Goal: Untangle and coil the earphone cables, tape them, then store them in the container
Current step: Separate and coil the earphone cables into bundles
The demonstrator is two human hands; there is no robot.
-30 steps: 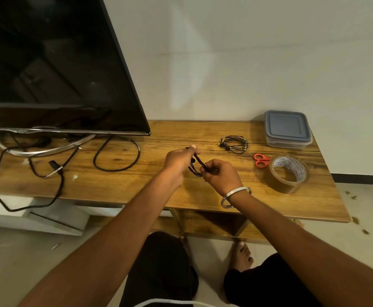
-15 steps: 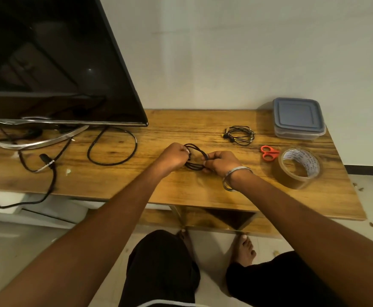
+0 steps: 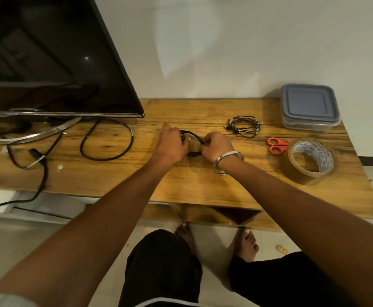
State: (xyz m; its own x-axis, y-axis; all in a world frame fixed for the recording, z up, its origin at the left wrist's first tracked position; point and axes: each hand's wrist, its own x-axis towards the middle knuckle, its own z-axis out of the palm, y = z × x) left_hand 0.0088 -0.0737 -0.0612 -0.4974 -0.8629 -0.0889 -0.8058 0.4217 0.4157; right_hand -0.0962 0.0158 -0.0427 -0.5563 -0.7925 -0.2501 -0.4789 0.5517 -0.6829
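The left hand (image 3: 171,142) and right hand (image 3: 216,145) are each gripping one side of a black earphone cable (image 3: 193,138), fingers curled round its loops just above the table (image 3: 203,185). Being light, limp and springy, the coil is probably best pinched where the loops cross.

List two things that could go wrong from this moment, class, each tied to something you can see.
1. Both hands, left hand and right hand, grip the black cable coil; reaching for the tape roll may let it spring loose.
2. The container is lidded, so storing probably needs a free hand.
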